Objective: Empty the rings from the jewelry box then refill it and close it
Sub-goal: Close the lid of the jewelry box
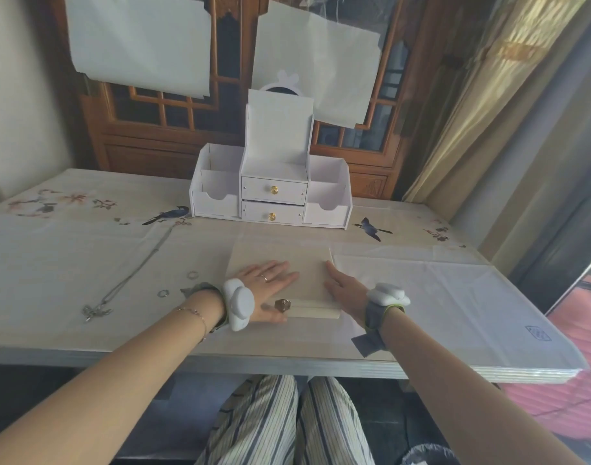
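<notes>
A flat beige jewelry box (297, 260) lies on the table in front of me. Its beige top panel covers most of it, and a strip of cream padded rolls (315, 312) shows along the near edge. A ring with a brown stone (282, 304) sits at the left end of that strip. My left hand (267, 290) lies flat on the panel's left part, fingers spread, thumb beside the brown ring. My right hand (342, 286) rests flat on the panel's right edge. Two thin rings (193, 274) (163, 293) lie loose on the table to the left.
A silver necklace (96, 310) with a long chain stretches across the table's left side. A white desk organizer (274, 193) with two small drawers stands at the back centre. The table's near edge (287, 364) runs just above my knees.
</notes>
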Demonstrator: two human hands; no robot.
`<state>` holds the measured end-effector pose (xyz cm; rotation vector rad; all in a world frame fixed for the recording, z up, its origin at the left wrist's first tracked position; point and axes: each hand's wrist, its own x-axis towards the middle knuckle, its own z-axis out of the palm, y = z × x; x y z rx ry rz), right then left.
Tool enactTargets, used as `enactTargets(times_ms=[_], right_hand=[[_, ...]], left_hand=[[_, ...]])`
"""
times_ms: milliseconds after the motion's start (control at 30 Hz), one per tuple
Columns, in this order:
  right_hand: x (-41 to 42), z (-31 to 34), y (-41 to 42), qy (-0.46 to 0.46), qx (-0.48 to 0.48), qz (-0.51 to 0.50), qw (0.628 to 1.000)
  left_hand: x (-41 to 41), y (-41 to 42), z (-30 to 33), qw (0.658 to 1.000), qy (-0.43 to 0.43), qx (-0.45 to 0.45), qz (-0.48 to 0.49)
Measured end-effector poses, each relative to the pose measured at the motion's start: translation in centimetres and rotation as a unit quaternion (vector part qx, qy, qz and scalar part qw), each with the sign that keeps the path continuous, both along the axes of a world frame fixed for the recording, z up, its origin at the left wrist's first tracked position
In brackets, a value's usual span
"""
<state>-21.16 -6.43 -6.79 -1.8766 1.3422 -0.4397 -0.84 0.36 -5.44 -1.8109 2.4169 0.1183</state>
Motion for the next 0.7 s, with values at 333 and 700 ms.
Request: enactTargets(times_ms=[333,700], right_hand=[[-0.1,0.2,-0.1,0.027,-0.001,0.008,1.000],[1.0,2.8,-1.1,0.272,-0.042,0.041,0.961]], left_hand=[[0.3,0.1,-1.5,0.996,0.004,-0.084,0.001],[0.3,0.4,2.4,0.988,0.133,0.073,0.036]])
